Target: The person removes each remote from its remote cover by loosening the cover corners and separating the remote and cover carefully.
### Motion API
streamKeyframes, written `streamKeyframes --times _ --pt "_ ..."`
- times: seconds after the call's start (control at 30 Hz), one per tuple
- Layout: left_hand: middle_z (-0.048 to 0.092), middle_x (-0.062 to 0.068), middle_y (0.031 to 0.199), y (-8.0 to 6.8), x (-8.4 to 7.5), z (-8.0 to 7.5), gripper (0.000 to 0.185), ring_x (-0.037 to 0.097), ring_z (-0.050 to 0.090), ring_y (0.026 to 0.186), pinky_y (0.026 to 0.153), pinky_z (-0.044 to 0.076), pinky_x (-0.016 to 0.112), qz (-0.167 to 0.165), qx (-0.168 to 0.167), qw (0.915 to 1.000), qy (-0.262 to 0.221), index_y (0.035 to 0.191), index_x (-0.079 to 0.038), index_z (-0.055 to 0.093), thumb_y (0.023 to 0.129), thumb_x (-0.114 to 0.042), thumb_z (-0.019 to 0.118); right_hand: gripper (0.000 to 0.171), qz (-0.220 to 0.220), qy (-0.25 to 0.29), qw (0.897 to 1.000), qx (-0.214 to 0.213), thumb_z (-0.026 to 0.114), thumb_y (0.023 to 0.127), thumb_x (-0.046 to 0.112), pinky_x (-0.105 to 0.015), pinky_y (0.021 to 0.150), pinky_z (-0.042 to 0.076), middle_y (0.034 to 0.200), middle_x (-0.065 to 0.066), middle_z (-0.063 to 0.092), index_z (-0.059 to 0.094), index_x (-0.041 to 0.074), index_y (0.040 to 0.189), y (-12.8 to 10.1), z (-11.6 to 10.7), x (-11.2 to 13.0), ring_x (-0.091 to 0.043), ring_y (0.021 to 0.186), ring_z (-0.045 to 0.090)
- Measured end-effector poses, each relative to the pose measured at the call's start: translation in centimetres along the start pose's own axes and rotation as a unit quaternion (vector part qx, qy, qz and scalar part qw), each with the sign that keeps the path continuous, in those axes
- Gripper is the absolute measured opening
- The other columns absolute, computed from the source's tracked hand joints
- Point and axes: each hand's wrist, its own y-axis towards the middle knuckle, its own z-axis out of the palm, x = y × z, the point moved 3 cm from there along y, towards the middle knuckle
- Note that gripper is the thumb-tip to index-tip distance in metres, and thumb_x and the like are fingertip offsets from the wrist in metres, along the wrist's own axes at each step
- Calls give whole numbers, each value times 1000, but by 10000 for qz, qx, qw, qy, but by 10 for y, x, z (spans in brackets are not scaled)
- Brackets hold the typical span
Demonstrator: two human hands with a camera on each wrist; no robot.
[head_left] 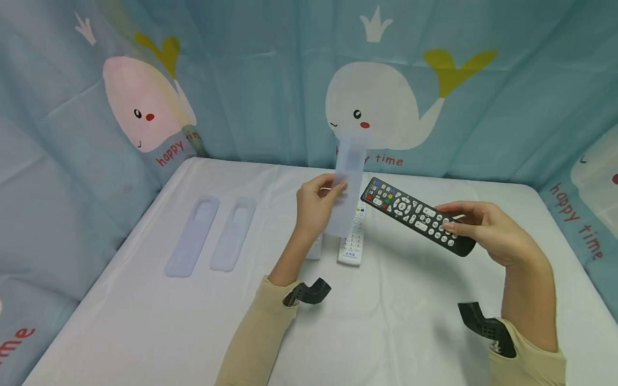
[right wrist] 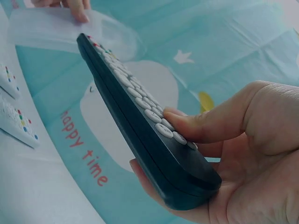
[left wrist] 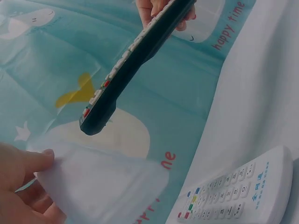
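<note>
At the centre of the head view, the left hand (head_left: 316,206) pinches a translucent pale-blue silicone remote sleeve (head_left: 348,182) between thumb and fingers and holds it upright, its long axis running nearly straight up the frame against the whale-print curtain (head_left: 270,80). Just to its right, the right hand (head_left: 487,230) grips the rear end of a long black remote control with white and coloured buttons (head_left: 416,215), thumb laid on the keys and fingers curled beneath. The remote slants from lower right to upper left, its front end pointing at the sleeve and close beside it, not touching as far as the left wrist view shows. The sleeve is thin, soft and slightly cloudy; where its open end lies cannot be told.

On the white tablecloth (head_left: 145,332) below the hands lies a white remote control (head_left: 352,241), with another mostly hidden behind the left wrist. Two more pale-blue sleeves (head_left: 212,233) lie side by side at centre left.
</note>
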Motion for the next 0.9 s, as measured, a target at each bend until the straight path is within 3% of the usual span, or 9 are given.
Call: streamKeyframes --times 0.1,0.23,0.5,0.73,0.9 --pt "76 21 112 1 3 0 24 32 78 95 82 64 30 -254 79 9994 -228 119 8 73 99 -5 74 48 81 223 9997 -34 60 106 5 -20 76 56 106 14 66 47 -15 147 1 2 1 0 89 63" --pt "75 21 115 2 3 0 25 32 77 99 86 64 31 -524 206 9976 -415 121 8 72 99 -5 73 50 210 407 9989 -116 60 107 8 -22 75 58 106 12 66 45 -14 149 2 5 1 -2 89 65" --pt "76 19 115 0 5 -7 25 30 76 103 89 63 34 -574 270 9980 67 119 5 74 98 -8 76 51 367 510 9977 -237 56 109 10 -21 75 57 110 9 62 41 -15 151 2 11 2 1 90 63" --pt "76 18 113 -6 7 -20 24 30 75 103 93 62 37 -703 450 9962 253 119 4 74 98 -9 75 52 480 651 9960 -392 51 111 10 -21 72 57 124 -13 54 36 -16 154 3 21 3 0 90 58" --pt "76 19 114 -10 10 -32 27 30 74 104 94 62 38 -863 480 9942 431 122 5 74 98 -9 76 52 599 906 9928 -501 47 113 11 -19 73 56 122 -16 49 33 -15 155 3 31 2 -1 90 58"
